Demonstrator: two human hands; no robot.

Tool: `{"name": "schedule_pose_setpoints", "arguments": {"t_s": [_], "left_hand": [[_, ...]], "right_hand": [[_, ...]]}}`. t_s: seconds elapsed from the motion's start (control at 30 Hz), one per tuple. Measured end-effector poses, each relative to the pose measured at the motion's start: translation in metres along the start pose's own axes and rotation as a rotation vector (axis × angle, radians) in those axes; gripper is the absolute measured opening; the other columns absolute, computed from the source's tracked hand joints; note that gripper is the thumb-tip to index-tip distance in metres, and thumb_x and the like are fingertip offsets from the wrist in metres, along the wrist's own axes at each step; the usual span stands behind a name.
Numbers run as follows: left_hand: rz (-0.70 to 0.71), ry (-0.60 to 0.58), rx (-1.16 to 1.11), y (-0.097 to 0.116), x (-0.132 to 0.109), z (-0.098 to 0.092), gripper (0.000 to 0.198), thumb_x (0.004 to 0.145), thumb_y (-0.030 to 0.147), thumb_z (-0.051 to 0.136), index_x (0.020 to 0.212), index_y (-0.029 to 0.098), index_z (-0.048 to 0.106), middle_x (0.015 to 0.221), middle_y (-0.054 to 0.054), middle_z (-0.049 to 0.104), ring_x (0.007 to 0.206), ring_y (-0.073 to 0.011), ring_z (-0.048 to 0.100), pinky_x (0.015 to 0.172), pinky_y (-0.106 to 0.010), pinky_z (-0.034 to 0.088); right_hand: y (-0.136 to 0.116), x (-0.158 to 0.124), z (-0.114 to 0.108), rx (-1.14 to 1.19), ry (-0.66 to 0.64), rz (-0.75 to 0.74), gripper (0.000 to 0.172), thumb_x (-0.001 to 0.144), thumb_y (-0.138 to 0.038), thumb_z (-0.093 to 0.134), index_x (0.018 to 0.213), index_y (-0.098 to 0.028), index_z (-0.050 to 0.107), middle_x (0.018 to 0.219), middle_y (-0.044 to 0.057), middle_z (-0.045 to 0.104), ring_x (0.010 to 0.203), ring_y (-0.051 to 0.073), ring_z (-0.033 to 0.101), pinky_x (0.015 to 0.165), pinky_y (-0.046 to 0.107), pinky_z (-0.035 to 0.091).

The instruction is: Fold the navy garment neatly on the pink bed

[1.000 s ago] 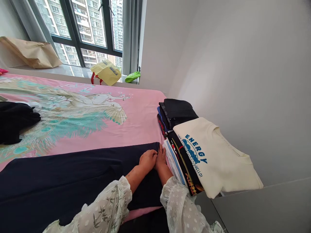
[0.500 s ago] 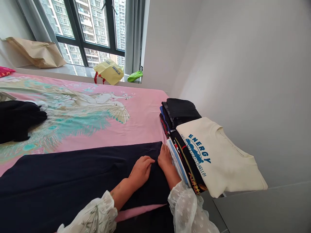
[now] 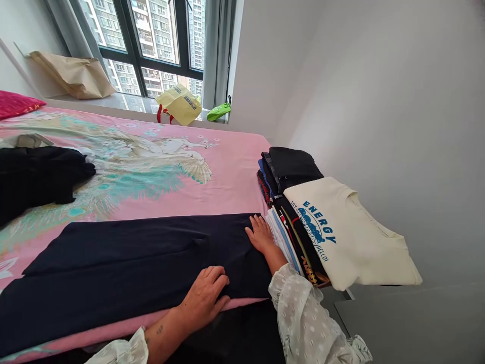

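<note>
A long navy garment [image 3: 125,263] lies spread flat across the near part of the pink bed sheet [image 3: 227,177]. My right hand [image 3: 260,234] rests flat with fingers apart on the garment's right end, beside a stack of folded clothes. My left hand [image 3: 204,296] lies flat on the garment's near edge, lower and to the left. Neither hand grips anything. The stack [image 3: 295,237] is topped by a cream T-shirt [image 3: 356,237] printed with blue "ENERGY" lettering.
A second folded pile [image 3: 288,167] with a black item on top sits behind the cream shirt. A black garment [image 3: 34,177] lies crumpled at the left. On the window sill are a brown paper bag [image 3: 76,76], a yellow bag [image 3: 180,103] and a green item [image 3: 219,111]. A grey wall runs along the right.
My left hand has slid away from my right hand, down and left along the navy garment's near edge. The right hand stays at the garment's right end. The view has shifted slightly.
</note>
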State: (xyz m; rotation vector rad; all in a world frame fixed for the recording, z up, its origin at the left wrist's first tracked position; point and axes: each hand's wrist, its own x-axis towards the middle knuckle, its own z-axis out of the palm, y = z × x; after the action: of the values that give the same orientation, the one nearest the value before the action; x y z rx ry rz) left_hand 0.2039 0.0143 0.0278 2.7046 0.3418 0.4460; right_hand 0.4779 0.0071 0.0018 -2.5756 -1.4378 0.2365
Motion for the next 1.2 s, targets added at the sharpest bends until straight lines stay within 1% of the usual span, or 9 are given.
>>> {"name": "schedule_pose_setpoints", "arguments": {"t_s": [0.2,0.37,0.47,0.57,0.63,0.73,0.9,1.07,1.2], "left_hand": [[-0.027,0.216,0.088,-0.008,-0.003,-0.003,0.026,0.078,0.031,0.062,0.098,0.019,0.049,0.107,-0.01,0.053,0.093,-0.0222,0.051,0.08,-0.036,0.043],[-0.122,0.121,0.12,-0.015,0.003,-0.011,0.02,0.079,0.02,0.054,0.099,0.02,0.051,0.105,-0.008,0.055,0.096,-0.0226,0.052,0.081,-0.038,0.04],[-0.196,0.102,0.117,-0.024,0.0,-0.014,0.021,0.079,0.025,0.055,0.1,0.021,0.052,0.107,-0.008,0.056,0.098,-0.0232,0.052,0.082,-0.038,0.039],[-0.235,0.085,0.11,-0.035,-0.004,-0.014,0.018,0.081,0.026,0.054,0.098,0.021,0.054,0.105,-0.007,0.059,0.095,-0.0219,0.054,0.081,-0.037,0.038],[-0.241,0.072,0.115,-0.041,-0.005,-0.012,0.016,0.082,0.025,0.051,0.098,0.022,0.055,0.102,-0.006,0.06,0.093,-0.0213,0.055,0.08,-0.036,0.038],[-0.246,0.056,0.137,-0.044,-0.001,-0.011,0.016,0.084,0.023,0.048,0.099,0.022,0.056,0.1,-0.006,0.061,0.092,-0.0214,0.055,0.079,-0.035,0.038],[-0.279,0.048,0.136,-0.047,0.002,-0.015,0.02,0.085,0.021,0.045,0.101,0.022,0.057,0.101,-0.006,0.062,0.093,-0.021,0.056,0.079,-0.034,0.039],[-0.336,0.066,0.144,-0.044,0.004,-0.016,0.029,0.081,0.041,0.056,0.101,0.021,0.057,0.1,-0.006,0.062,0.094,-0.0232,0.055,0.08,-0.036,0.039],[-0.393,0.073,0.179,-0.036,0.009,-0.013,0.025,0.085,0.039,0.049,0.099,0.02,0.058,0.098,-0.007,0.063,0.094,-0.0237,0.056,0.079,-0.037,0.037]], "right_hand": [[0.002,-0.003,0.002,0.004,0.026,0.008,0.059,0.094,-0.046,0.028,0.145,-0.016,0.029,0.153,0.008,0.023,0.141,0.023,0.014,0.113,0.04,0.009],[-0.003,-0.009,-0.018,0.187,0.129,0.017,0.048,0.092,-0.036,0.036,0.133,-0.013,0.046,0.142,0.012,0.043,0.133,0.022,0.033,0.109,0.038,0.022],[-0.014,-0.047,-0.036,0.376,0.326,-0.071,0.036,0.091,-0.034,0.036,0.111,-0.015,0.059,0.11,0.01,0.063,0.106,0.019,0.054,0.095,0.032,0.038],[-0.034,-0.108,-0.041,0.429,0.27,-0.201,0.02,0.086,-0.034,0.049,0.094,-0.02,0.06,0.089,0.003,0.063,0.086,0.017,0.057,0.08,0.028,0.043],[-0.047,-0.146,-0.032,0.361,0.191,-0.232,0.019,0.078,-0.03,0.059,0.095,-0.021,0.059,0.09,0.003,0.062,0.087,0.019,0.055,0.079,0.03,0.041],[-0.061,-0.176,-0.01,0.289,0.214,-0.131,0.029,0.074,-0.025,0.061,0.103,-0.021,0.058,0.1,0.006,0.061,0.094,0.022,0.053,0.081,0.033,0.04],[-0.064,-0.17,0.007,0.329,0.322,-0.015,0.014,0.085,-0.02,0.046,0.089,-0.02,0.06,0.088,0.004,0.062,0.085,0.019,0.054,0.078,0.03,0.038],[-0.058,-0.161,-0.01,0.389,0.411,0.044,0.024,0.09,-0.029,0.037,0.086,-0.02,0.059,0.078,0.003,0.063,0.076,0.018,0.056,0.07,0.027,0.037],[-0.061,-0.157,-0.022,0.488,0.332,0.166,0.027,0.092,-0.035,0.034,0.096,-0.022,0.057,0.067,-0.001,0.066,0.064,0.017,0.061,0.062,0.026,0.036]]}}
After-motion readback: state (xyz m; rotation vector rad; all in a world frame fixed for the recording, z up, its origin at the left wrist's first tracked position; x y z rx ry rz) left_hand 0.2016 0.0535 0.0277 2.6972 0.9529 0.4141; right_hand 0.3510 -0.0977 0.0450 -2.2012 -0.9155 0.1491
